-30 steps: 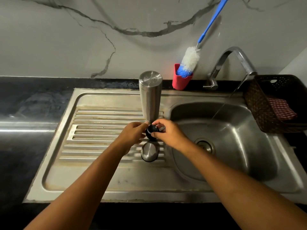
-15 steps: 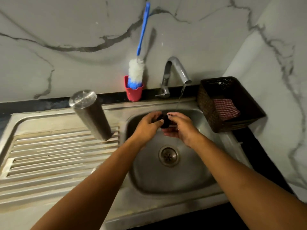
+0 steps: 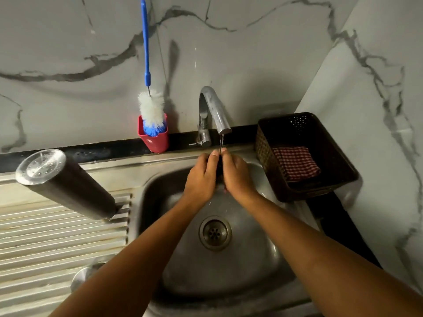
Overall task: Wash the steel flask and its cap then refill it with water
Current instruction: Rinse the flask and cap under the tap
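Head view. Left hand (image 3: 201, 177) and right hand (image 3: 237, 177) pressed close together, fingers curled round a small dark cap (image 3: 219, 167). It is mostly hidden between them, so its shape is uncertain. A thin water stream (image 3: 221, 143) from the curved chrome tap (image 3: 214, 110) lands on the fingertips, above the back of the basin (image 3: 229, 271).

Steel flask (image 3: 66, 186): smooth cylinder, inverted, wet base up, standing on the ribbed drainboard (image 3: 57, 236) just beside the basin's left edge.

Round perforated drain (image 3: 215, 232) lies uncovered below the hands. Dark woven basket (image 3: 320, 133) with a red checked cloth (image 3: 296, 163) sits at the basin's right rim. Fluffy white-and-blue bottle brush (image 3: 151, 108) stands in a red holder (image 3: 155, 140) left of the tap.
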